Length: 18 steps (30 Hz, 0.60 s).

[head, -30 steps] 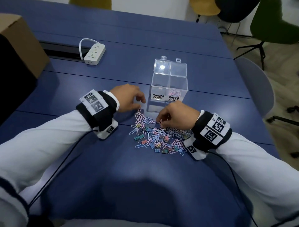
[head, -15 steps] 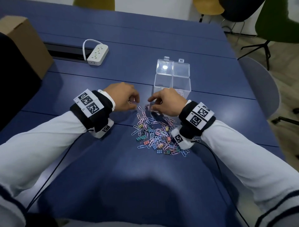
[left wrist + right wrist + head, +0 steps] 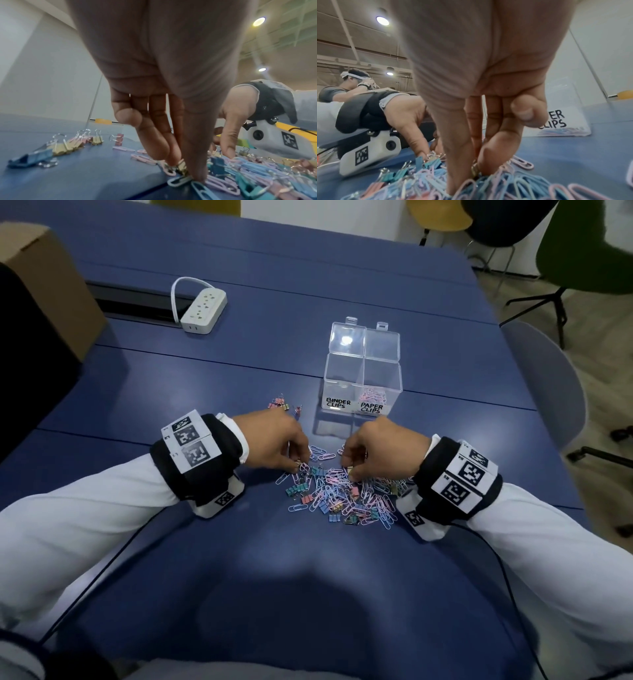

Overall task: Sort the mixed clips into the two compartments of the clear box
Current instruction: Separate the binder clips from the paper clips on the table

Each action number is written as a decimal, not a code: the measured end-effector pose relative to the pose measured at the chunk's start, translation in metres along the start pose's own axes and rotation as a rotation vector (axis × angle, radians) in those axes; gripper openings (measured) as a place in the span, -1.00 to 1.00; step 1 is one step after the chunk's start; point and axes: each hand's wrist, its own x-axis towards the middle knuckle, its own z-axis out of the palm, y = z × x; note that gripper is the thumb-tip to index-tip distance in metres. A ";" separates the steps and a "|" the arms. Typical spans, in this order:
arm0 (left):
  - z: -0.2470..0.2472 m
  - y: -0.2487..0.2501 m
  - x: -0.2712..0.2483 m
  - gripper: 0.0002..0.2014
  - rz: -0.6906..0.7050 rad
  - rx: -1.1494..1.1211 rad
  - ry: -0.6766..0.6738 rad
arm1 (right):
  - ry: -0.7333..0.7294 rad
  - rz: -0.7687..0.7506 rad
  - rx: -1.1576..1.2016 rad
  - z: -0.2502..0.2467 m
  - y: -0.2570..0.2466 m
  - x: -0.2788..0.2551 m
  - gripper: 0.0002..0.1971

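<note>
On the blue counter [image 3: 239, 371] before you, start at the far left: a cardboard box [image 3: 44, 285] and a white power strip [image 3: 204, 310] sit well apart from the work and need no care; a small group of binder clips [image 3: 281, 404] lies set aside just beyond your left hand [image 3: 274, 440]. That hand's fingers [image 3: 161, 143] are pinched on a gold binder clip [image 3: 182, 167] at the near-left edge of the mixed pile [image 3: 342, 494]; lift it straight up so the paper clips tangled beside it fall away rather than ride along. Your right hand [image 3: 380, 450] works the pile's far side, its fingers [image 3: 494, 151] curled round another gold binder clip [image 3: 475, 171] buried among blue and pink paper clips; I judge a small shake before carrying would shed any hooked strays. Both belong in the left compartment marked BINDER CLIPS of the clear box [image 3: 363, 385], which stands just beyond the pile with its lids folded back; that side looks empty, while the right one, PAPER CLIPS, already holds some pink ones. Nothing blocks the path to the box, but your two hands are close, so send them over one at a time. To the right, chairs [image 3: 548, 392] stand off the counter.
</note>
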 end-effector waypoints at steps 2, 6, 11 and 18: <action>-0.001 -0.002 -0.002 -0.83 -0.017 -0.061 0.002 | 0.003 -0.013 0.021 -0.002 -0.001 0.000 -0.92; -0.005 -0.005 -0.008 -0.84 -0.017 -0.131 0.046 | 0.005 -0.019 0.033 -0.003 -0.001 0.002 -0.89; -0.009 -0.005 -0.015 -0.83 -0.058 -0.176 0.082 | -0.011 -0.004 0.021 0.000 0.003 0.001 -0.84; -0.016 -0.009 -0.016 -0.82 -0.097 -0.314 0.207 | 0.032 -0.036 0.073 -0.003 0.005 -0.003 -0.82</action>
